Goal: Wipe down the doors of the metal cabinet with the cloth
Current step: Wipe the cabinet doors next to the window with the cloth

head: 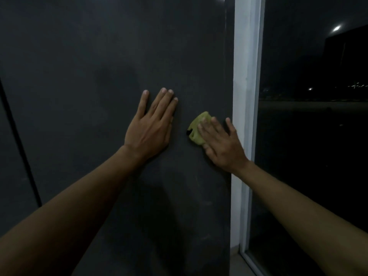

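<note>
Pressing the yellow-green cloth flat vs. the dark cabinet door, approx. mid-height in view, near the door's rt edge. Done w/ the right hand: fingers straight and spread over the cloth, pushing it onto the metal, not curled round it as far as visible. Left hand just beside, apart from the cloth, palm on the door, digits straight, holding nothing, prob. bracing the panel.

Judging progress: mid-wipe, not finished. Faint dull smudges above the left hand and pale streaks lower down, so likely more passes needed there. Dim light, so can't tell clean areas from dirty. Past the vertical seam at far left, a 2nd door, mostly out of view, prob. to do too.

No brand, label or writing legible on cloth or door. To the rt, a white frame, then dark window glass w/ a few small lights.
</note>
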Demonstrator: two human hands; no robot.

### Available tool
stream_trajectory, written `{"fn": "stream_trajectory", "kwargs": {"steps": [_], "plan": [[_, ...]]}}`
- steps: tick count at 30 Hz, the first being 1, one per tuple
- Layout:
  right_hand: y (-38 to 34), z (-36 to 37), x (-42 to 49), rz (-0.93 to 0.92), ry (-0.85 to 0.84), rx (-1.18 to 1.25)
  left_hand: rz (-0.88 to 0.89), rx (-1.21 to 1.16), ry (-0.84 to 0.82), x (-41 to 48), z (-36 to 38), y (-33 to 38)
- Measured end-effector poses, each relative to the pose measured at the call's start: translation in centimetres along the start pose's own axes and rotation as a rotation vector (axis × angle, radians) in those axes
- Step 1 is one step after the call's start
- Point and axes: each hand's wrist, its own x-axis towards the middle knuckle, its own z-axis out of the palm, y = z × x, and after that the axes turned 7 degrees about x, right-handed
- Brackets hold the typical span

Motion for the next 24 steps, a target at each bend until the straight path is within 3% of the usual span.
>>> {"fn": "stream_trajectory", "kwargs": {"steps": [4,6,9,14,16,21,24], "plan": [[-1.5,0.5,0.7,0.442,0.149,0.150,0.031,0.014,-0.008,-0.9,0.1,0.4],[-3.2,1.2,0.5,0.438,0.138,0.184,0.055,0.020,-0.010,-1.1,0.2,0.5],[-2.5,0.8,-0.8,0.250,0.041,0.140,0.083,0.009,-0.014,-1.7,0.3,0.7],[-0.9,0.2,2.3,0.574,0.201,0.226,0.081,0.007,-0.015,-2.2,0.2,1.2],[-2.0,0.7,3.0,0.514,0.211,0.221,0.080,0.012,-0.014,-2.2,0.3,1.2],[-3.6,1.4,-1.1,0.064,0.048,0.078,0.050,-0.011,-0.019,-2.7,0.4,1.4],[-2.1,1.1,-1.7,0.122,0.068,0.047,0.072,-0.005,-0.027,-4.0,0.2,1.9]]}}
